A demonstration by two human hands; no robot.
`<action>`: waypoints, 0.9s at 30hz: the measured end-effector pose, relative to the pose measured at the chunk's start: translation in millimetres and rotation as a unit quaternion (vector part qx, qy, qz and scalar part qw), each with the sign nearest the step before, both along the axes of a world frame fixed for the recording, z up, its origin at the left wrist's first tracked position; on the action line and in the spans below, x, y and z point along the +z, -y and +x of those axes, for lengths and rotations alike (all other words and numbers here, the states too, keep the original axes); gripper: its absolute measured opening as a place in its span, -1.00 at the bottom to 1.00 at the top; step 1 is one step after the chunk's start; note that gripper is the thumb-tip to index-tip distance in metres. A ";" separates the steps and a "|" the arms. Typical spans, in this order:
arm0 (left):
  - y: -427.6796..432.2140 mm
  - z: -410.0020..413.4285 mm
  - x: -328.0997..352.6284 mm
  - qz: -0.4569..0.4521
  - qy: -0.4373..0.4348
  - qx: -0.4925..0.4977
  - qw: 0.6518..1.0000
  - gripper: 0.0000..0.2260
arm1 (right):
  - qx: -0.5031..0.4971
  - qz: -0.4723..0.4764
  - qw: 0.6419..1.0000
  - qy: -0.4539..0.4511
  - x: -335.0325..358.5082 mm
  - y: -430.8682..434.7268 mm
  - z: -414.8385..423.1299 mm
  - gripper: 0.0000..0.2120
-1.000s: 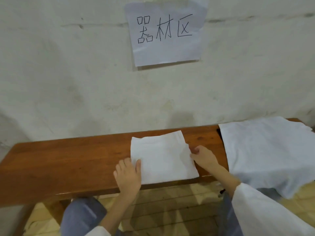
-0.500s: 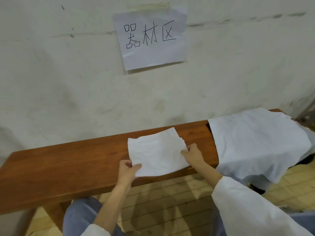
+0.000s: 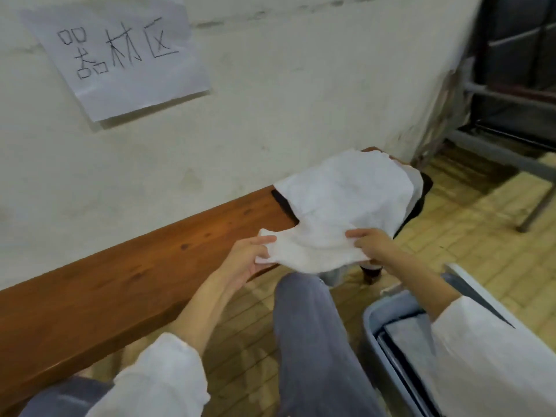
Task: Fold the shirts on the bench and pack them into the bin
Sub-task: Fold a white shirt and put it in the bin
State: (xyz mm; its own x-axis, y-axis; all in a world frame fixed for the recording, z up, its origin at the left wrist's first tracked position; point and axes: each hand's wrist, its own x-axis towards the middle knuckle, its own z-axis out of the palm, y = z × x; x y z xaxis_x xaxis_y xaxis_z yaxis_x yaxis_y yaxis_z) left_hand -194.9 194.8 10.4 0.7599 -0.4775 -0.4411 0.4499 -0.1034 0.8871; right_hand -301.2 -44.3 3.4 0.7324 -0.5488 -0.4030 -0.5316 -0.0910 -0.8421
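A folded white shirt (image 3: pixel 313 252) hangs in the air just off the front edge of the wooden bench (image 3: pixel 126 278). My left hand (image 3: pixel 246 260) grips its left end and my right hand (image 3: pixel 371 243) pinches its right end. At the bench's right end lies a spread white shirt (image 3: pixel 346 191) on top of dark clothing (image 3: pixel 419 203). A grey-blue bin (image 3: pixel 373 332) stands on the floor at the lower right, with folded cloth (image 3: pixel 412 335) inside; my right sleeve hides part of it.
A white wall with a taped paper sign (image 3: pixel 120 52) runs behind the bench. My knees in grey trousers (image 3: pixel 310 332) sit between bench and bin. A metal frame (image 3: pixel 511 97) stands at the far right on the tiled floor.
Both hands have lifted the folded shirt off the bench and carried it right, in front of the spread shirt. The view has swung right and down, bringing the bin into sight.
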 end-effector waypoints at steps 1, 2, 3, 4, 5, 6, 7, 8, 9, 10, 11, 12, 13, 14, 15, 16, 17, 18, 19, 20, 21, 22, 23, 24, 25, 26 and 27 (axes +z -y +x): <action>18.3 -6.7 0.8 0.007 0.001 -0.020 1.000 -0.63 | -0.037 0.021 0.999 0.008 -3.6 14.0 -16.1 -0.66; 39.8 -16.8 0.7 0.017 0.001 -0.042 0.999 -0.62 | -0.079 0.034 0.996 0.012 -9.2 30.0 -36.6 -0.67; 57.5 -24.3 0.0 0.027 0.002 -0.062 0.998 -0.62 | -0.115 0.045 0.992 0.013 -13.4 43.4 -55.9 -0.68; 80.6 -36.3 -2.5 0.038 -0.001 -0.090 0.995 -0.62 | -0.150 0.049 0.987 0.009 -20.3 58.3 -79.6 -0.69; 97.5 -43.3 -6.4 0.049 -0.003 -0.110 0.993 -0.62 | -0.176 0.058 0.983 0.009 -26.3 67.8 -96.9 -0.69; 117.8 -54.4 -12.4 0.065 -0.007 -0.139 0.988 -0.62 | -0.211 0.065 0.975 0.008 -34.8 78.5 -119.7 -0.68; 133.5 -61.6 -19.1 0.084 -0.004 -0.167 0.982 -0.61 | -0.254 0.073 0.965 0.003 -42.1 86.1 -137.2 -0.69; 153.0 -73.2 -28.7 0.108 0.000 -0.203 0.973 -0.61 | -0.298 0.075 0.952 -0.007 -52.7 94.3 -159.8 -0.70; 167.1 -82.2 -36.4 0.127 0.005 -0.234 0.964 -0.62 | -0.317 0.074 0.945 -0.018 -61.3 99.2 -176.6 -0.70; 187.0 -96.2 -48.1 0.146 0.008 -0.275 0.950 -0.62 | -0.329 0.075 0.941 -0.030 -73.2 106.1 -199.4 -0.70; 201.8 -107.5 -57.3 0.165 0.013 -0.310 0.936 -0.62 | -0.332 0.078 0.939 -0.038 -85.7 109.8 -216.6 -0.69; 214.2 -116.1 -66.8 0.187 0.024 -0.341 0.921 -0.62 | -0.337 0.079 0.937 -0.048 -98.0 112.2 -231.6 -0.68; 229.9 -127.4 -76.9 0.207 0.030 -0.370 0.905 -0.62 | -0.350 0.086 0.931 -0.059 -110.8 116.3 -250.0 -0.67; 242.7 -137.4 -86.5 0.225 0.031 -0.390 0.892 -0.62 | -0.361 0.094 0.925 -0.067 -122.9 118.0 -263.1 -0.67; 251.9 -144.2 -94.8 0.240 0.029 -0.404 0.882 -0.62 | -0.364 0.104 0.923 -0.071 -133.1 117.7 -273.1 -0.67; 261.6 -150.4 -103.4 0.250 0.029 -0.418 0.873 -0.62 | -0.370 0.112 0.919 -0.074 -142.8 118.6 -282.3 -0.66; 273.4 -159.0 -114.1 0.264 0.024 -0.434 0.861 -0.62 | -0.379 0.119 0.914 -0.080 -153.3 120.9 -293.2 -0.66; 282.4 -164.6 -124.6 0.280 0.021 -0.445 0.850 -0.61 | -0.389 0.126 0.909 -0.084 -165.0 122.3 -301.3 -0.66; 288.3 -167.0 -132.3 0.293 0.022 -0.453 0.842 -0.60 | -0.393 0.133 0.905 -0.089 -174.0 122.6 -305.9 -0.67; 293.8 -169.4 -139.1 0.303 0.026 -0.462 0.833 -0.60 | -0.397 0.138 0.903 -0.093 -182.3 122.9 -310.1 -0.67; 301.5 -173.0 -147.7 0.315 0.027 -0.471 0.824 -0.60 | -0.405 0.144 0.898 -0.097 -193.3 124.4 -314.5 -0.67; 308.7 -176.0 -156.4 0.327 0.028 -0.477 0.815 -0.60 | -0.413 0.147 0.893 -0.102 -204.1 126.2 -318.0 -0.68; 313.5 -178.8 -162.0 0.337 0.031 -0.482 0.808 -0.60 | -0.416 0.153 0.890 -0.108 -211.9 126.2 -319.7 -0.67; 318.7 -181.1 -168.4 0.345 0.037 -0.488 0.801 -0.59 | -0.417 0.159 0.888 -0.114 -218.4 125.8 -321.0 -0.66; 324.2 -182.3 -174.9 0.351 0.049 -0.493 0.795 -0.59 | -0.420 0.161 0.885 -0.118 -225.2 126.7 -321.3 -0.64; 332.9 -183.3 -184.2 0.358 0.062 -0.498 0.787 -0.59 | -0.424 0.163 0.882 -0.127 -234.5 131.0 -321.0 -0.62; 339.9 -182.7 -190.3 0.358 0.087 -0.504 0.781 -0.59 | -0.425 0.158 0.882 -0.130 -240.2 134.6 -319.4 -0.60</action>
